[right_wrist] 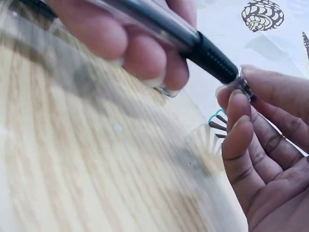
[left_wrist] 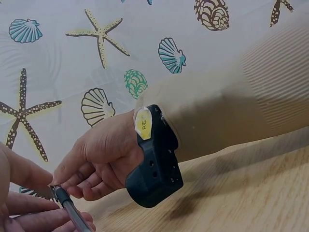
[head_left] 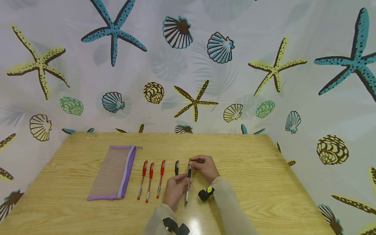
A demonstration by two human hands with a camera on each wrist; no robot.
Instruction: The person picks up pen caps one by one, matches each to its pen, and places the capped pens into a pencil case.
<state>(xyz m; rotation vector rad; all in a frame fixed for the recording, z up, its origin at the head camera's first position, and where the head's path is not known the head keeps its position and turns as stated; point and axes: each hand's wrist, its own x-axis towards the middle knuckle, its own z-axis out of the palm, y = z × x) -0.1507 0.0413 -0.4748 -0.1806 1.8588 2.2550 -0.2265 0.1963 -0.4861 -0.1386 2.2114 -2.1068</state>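
Note:
My left hand holds a black pen by its clear barrel, upright in the head view. My right hand pinches the pen's far end, just past the black ribbed grip. In the right wrist view, thumb and fingertips close around a small clear and dark piece at that end; I cannot tell whether it is the pen's tip or a separate part. Just beyond my left hand, a black cap end lies on the table; what continues below it is hidden by the hand.
Three red pens lie side by side left of my hands. Farther left is a mesh pouch with purple edging and a zip. All rest on a wooden table. A curtain printed with starfish and shells hangs behind.

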